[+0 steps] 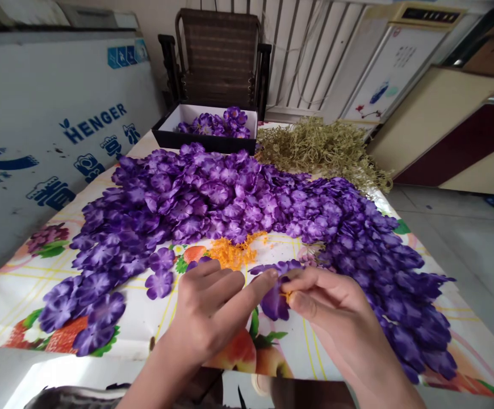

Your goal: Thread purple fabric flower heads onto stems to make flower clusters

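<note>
Near the table's front edge, both hands meet over a purple fabric flower petal (274, 304). My left hand (213, 304) has its fingers curled, with the index finger reaching onto the petal's upper edge; its thumb is hidden. My right hand (332, 309) pinches a small orange flower centre (288, 296) between thumb and forefinger, right against the petal. Just beyond my hands lies a little heap of orange flower centres (232, 253). A wide pile of purple petals (213, 196) curves around them, spreading down the left and right sides.
Assembled purple flowers fill part of a black box (204, 140) at the back. Beside it lies a bundle of dry-looking green stems (319, 145). A fruit-print cloth (145, 318) covers the table. A chair (219, 57) stands behind, and a white printed carton (59, 130) at left.
</note>
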{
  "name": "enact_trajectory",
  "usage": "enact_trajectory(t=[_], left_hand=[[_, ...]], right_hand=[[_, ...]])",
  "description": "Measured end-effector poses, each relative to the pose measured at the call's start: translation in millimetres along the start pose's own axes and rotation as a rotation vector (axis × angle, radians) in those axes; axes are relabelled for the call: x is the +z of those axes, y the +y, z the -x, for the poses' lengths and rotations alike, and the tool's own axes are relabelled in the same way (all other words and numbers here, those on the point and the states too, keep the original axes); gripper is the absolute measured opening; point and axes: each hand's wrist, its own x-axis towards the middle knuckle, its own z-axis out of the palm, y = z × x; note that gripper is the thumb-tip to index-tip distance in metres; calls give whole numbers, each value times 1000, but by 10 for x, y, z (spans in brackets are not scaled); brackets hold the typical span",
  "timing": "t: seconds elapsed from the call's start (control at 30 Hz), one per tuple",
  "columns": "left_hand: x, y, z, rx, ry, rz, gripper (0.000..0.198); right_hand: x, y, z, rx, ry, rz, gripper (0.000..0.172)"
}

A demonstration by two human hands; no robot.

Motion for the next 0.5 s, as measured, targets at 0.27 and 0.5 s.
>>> enact_trajectory(t=[0.27, 0.5], left_hand=[[-45, -39, -2, 21, 22, 13, 29], [-102, -55, -14, 51, 19, 30, 23]], right_hand=[[77, -24, -38, 28, 8, 66, 12], [192, 38, -29, -117, -56, 227, 18]])
